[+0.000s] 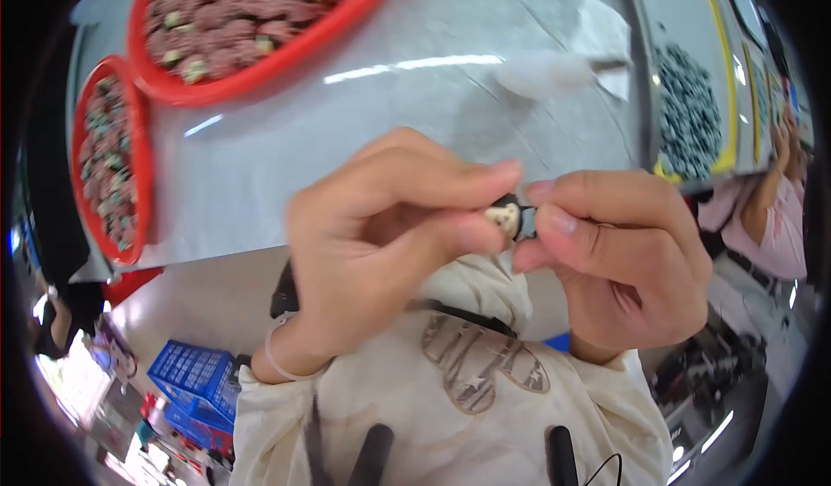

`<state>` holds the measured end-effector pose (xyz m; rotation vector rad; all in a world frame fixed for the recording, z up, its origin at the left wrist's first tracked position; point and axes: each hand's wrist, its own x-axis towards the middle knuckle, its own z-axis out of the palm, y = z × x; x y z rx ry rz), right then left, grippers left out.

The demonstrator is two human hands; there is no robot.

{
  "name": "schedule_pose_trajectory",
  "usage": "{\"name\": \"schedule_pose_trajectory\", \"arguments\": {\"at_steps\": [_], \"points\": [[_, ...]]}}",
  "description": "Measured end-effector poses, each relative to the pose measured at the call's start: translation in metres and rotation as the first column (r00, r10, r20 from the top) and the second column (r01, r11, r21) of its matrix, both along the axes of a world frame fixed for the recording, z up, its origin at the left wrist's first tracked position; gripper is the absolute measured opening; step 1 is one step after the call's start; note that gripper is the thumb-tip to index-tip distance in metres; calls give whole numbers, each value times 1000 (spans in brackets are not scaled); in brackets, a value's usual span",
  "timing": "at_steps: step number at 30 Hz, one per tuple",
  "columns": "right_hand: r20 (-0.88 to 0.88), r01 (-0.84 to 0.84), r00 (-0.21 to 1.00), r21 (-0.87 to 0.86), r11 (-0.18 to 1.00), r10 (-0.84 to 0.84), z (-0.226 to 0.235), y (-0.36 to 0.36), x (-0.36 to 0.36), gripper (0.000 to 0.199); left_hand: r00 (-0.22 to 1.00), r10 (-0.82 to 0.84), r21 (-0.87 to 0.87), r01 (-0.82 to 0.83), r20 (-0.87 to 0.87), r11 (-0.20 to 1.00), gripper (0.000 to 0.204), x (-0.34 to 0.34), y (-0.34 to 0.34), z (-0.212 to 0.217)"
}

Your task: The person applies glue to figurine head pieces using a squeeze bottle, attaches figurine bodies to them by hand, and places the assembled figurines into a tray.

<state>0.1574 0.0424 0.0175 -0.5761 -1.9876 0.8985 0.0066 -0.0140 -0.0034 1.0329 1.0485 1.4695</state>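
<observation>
Above the near edge of the table my two hands meet, fingertips almost touching. Between the thumb and forefinger of my left hand point(381, 235) is a small doll-like head point(505, 218), cream in front and black behind. My right hand point(628, 257) pinches a tiny grey-blue piece point(526, 224) against the head's right side. The fingertips cover part of both, so I cannot tell whether they are joined. A large red basin point(260, 83) of small pinkish and cream parts stands beyond my left hand.
A smaller red basin point(143, 174) of mixed parts sits far left. To the right, a yellow-edged tray point(731, 114) holds many dark grey-blue pieces point(688, 109). A blurred whitish object point(545, 75) and white sheet point(606, 36) lie on the table. Blue crates point(192, 382) stand lower left; a person in pink point(770, 226) is at right.
</observation>
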Motion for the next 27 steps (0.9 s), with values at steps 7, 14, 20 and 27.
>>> {"name": "schedule_pose_trajectory", "arguments": {"at_steps": [7,14,20,27], "points": [[57,26,997,403,915,-54,-1,5,6,30,994,-22,64,29,-108,998,34,-42,1,27],[-28,285,958,192,939,-285,-7,12,33,39,108,227,134,-544,-968,829,23,-155,-16,73],[-71,382,924,70,922,-377,-7,18,28,28,352,153,163,-2,-924,987,20,-139,85,70],[-40,365,928,-103,925,-370,-7,19,38,15,310,-56,-94,-110,-949,989,20,-139,128,62]]}}
